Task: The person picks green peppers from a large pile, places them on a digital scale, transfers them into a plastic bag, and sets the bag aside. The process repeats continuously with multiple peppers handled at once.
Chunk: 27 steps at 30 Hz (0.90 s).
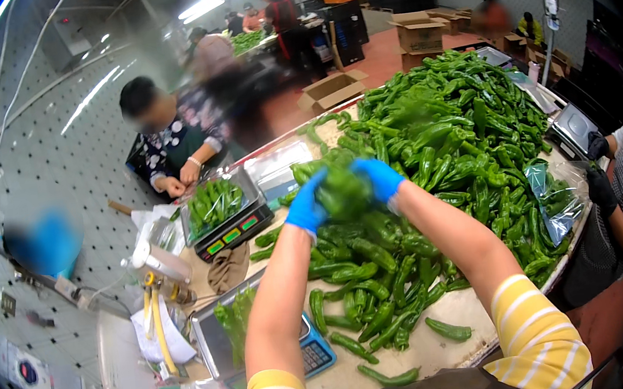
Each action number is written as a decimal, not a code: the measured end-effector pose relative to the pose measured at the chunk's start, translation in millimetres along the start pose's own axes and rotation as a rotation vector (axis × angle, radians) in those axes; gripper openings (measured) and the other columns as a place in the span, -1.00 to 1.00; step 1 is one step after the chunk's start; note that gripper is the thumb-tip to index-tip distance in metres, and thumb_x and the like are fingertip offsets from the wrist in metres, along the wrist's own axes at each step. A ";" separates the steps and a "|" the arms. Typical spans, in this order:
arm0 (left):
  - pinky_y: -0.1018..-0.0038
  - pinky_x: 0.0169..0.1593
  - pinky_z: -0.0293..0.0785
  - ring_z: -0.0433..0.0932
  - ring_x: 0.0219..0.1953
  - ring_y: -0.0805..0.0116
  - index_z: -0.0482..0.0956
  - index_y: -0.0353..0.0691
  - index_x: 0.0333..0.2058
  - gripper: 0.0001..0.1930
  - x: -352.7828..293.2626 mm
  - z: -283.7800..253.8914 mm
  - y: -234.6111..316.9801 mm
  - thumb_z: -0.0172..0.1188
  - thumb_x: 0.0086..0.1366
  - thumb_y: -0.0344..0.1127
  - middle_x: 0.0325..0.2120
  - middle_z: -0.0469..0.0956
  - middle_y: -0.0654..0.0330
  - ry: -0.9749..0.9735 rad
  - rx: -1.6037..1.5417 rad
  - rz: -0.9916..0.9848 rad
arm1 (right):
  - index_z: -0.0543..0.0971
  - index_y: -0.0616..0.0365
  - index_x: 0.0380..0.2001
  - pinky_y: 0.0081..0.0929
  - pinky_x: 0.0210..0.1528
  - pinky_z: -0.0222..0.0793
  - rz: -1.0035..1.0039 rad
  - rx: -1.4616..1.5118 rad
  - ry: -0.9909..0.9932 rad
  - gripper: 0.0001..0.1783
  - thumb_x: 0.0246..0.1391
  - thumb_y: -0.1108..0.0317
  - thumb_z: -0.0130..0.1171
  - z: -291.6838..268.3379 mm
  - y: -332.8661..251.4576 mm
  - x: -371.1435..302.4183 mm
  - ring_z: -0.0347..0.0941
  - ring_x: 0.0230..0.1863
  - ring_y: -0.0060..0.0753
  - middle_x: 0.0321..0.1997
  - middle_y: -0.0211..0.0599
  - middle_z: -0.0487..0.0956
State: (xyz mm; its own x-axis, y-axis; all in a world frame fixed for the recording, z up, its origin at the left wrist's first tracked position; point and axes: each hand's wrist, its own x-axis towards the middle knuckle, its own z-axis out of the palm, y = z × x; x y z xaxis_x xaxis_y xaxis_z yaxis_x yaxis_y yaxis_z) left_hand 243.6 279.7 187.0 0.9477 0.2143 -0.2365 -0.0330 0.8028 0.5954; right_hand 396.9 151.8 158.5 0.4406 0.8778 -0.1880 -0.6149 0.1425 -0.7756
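Note:
Both my hands wear blue gloves and are raised over the near side of a large heap of long green peppers (466, 125). Between them is a bunch of green peppers (345, 192), smeared by motion. My left hand (308, 204) clasps its left side and my right hand (380, 180) its right side; the fingertips are partly hidden. Below my forearms, loose peppers (373, 315) spread toward the table's near edge. Beside my left forearm stands a blue-edged scale (318, 353), partly covered by the arm, with some peppers (238, 320) on its plate.
Across the table at left, a co-worker (176, 137) sits behind a black scale (235, 233) loaded with peppers. At right, another person's black-gloved hand (601, 186) is at a clear bag (558, 191) of peppers. A white device (160, 261) and yellow-handled tool (159, 334) lie left.

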 end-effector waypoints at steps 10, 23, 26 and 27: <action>0.25 0.30 0.18 0.26 0.29 0.18 0.19 -0.18 0.33 -0.42 101.4 -62.8 -50.0 0.00 0.42 -0.09 0.30 0.24 0.10 0.218 0.811 0.409 | 0.50 0.25 -0.07 -0.05 0.09 0.36 -0.781 -1.413 0.532 -0.46 -0.01 0.06 0.19 -73.2 -8.2 34.1 0.40 0.05 0.18 -0.03 0.20 0.48; 0.23 0.35 0.06 0.14 0.31 0.03 0.17 -0.23 0.33 -0.07 165.1 -130.1 -63.1 0.45 0.04 -0.09 0.30 0.11 -0.10 0.182 1.363 0.346 | 0.66 0.04 -0.07 -0.13 0.07 0.48 0.212 -1.800 0.174 -0.04 -0.58 -0.37 0.47 -104.8 -91.9 109.9 0.53 0.06 -0.12 0.07 -0.26 0.60; 0.22 0.33 0.12 0.17 0.29 0.03 0.18 -0.25 0.31 0.03 167.0 -121.3 -64.3 0.55 -0.13 -0.15 0.27 0.13 -0.08 0.146 1.367 0.285 | 0.66 0.03 -0.07 -0.17 0.11 0.46 0.405 -1.632 0.007 -0.02 -0.56 -0.42 0.44 -106.2 -85.8 124.5 0.53 0.07 -0.21 0.07 -0.30 0.61; 0.22 0.32 0.13 0.17 0.28 0.03 0.19 -0.26 0.30 0.06 165.8 -119.3 -64.7 0.57 -0.17 -0.16 0.27 0.14 -0.07 0.145 1.389 0.260 | 0.66 0.02 -0.07 -0.15 0.18 0.39 0.380 -1.671 -0.010 -0.01 -0.55 -0.46 0.41 -105.1 -83.1 129.2 0.51 0.09 -0.19 0.08 -0.29 0.60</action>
State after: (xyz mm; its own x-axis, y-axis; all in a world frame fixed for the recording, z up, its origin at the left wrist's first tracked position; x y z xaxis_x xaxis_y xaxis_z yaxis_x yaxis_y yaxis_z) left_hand 365.0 329.6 17.7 0.9198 0.3913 -0.0304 0.2159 -0.4399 0.8717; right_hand 573.6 205.3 135.3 0.4345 0.7505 -0.4980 0.6258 -0.6492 -0.4323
